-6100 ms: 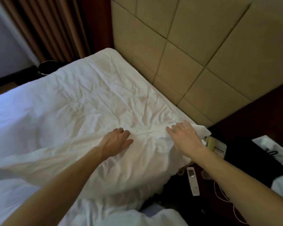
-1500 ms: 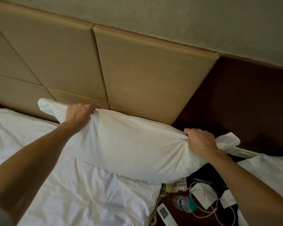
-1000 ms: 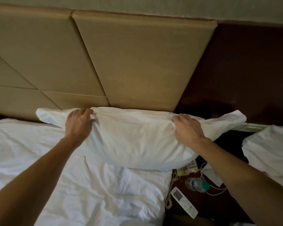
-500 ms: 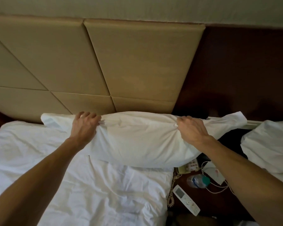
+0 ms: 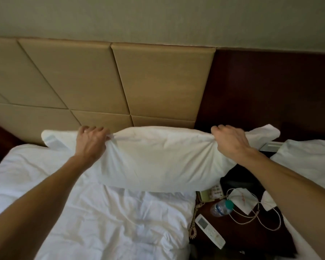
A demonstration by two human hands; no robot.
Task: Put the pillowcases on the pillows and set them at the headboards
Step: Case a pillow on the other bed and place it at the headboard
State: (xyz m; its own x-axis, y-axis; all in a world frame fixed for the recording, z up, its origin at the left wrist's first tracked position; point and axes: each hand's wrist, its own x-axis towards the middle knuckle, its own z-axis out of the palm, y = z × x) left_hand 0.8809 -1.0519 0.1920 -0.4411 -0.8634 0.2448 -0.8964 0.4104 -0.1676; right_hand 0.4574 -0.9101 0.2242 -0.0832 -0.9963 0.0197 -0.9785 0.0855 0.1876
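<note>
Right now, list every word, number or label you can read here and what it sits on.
None can be read.
Phone: printed panel, too blurred.
Remote: screen and buttons, too small.
Water bottle: label not legible.
White packet: faint red mark, unreadable.

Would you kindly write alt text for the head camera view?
Both hands, left hand and right hand, grip a white pillow against the tan headboard. A water bottle and remote lie beside the bed.
</note>
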